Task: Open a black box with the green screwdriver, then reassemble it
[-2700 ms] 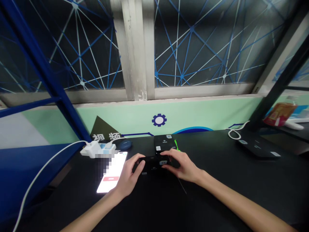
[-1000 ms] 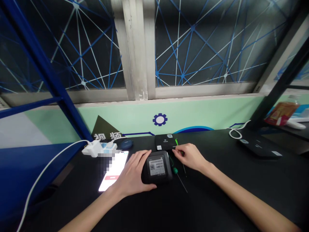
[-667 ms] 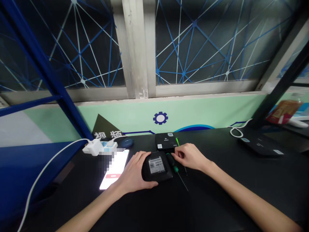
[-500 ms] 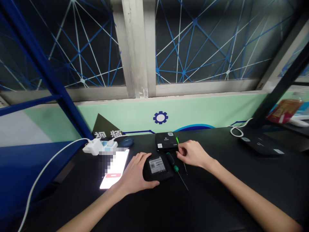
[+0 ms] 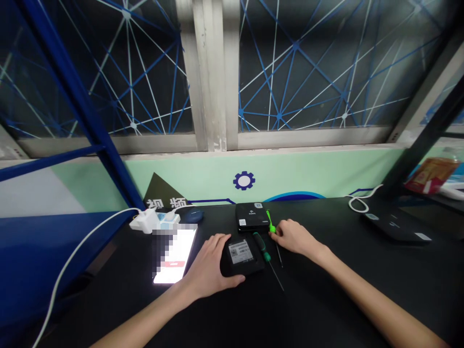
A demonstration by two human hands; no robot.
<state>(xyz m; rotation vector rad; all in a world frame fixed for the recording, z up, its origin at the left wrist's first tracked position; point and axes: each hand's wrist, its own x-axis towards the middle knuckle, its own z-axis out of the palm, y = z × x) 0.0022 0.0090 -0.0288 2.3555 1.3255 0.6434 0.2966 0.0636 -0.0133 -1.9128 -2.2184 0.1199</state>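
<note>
Head view: black electronic box (image 5: 242, 253), casing still closed, label side up on the tabletop (image 5: 326, 295), left hand (image 5: 210, 263) open and resting flat on it; right hand (image 5: 295, 238) open, holding nothing, just beside a green-handled screwdriver (image 5: 271, 222); dark-handled screwdriver (image 5: 259, 245) lying alongside the box.

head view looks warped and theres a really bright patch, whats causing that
In the head view, the phone screen glares against the dark bench top, with a pixelated mosaic over part of it; the wide lens makes the blue steel upright lean; the black device under the left hand looks small but fairly sharp.
</note>
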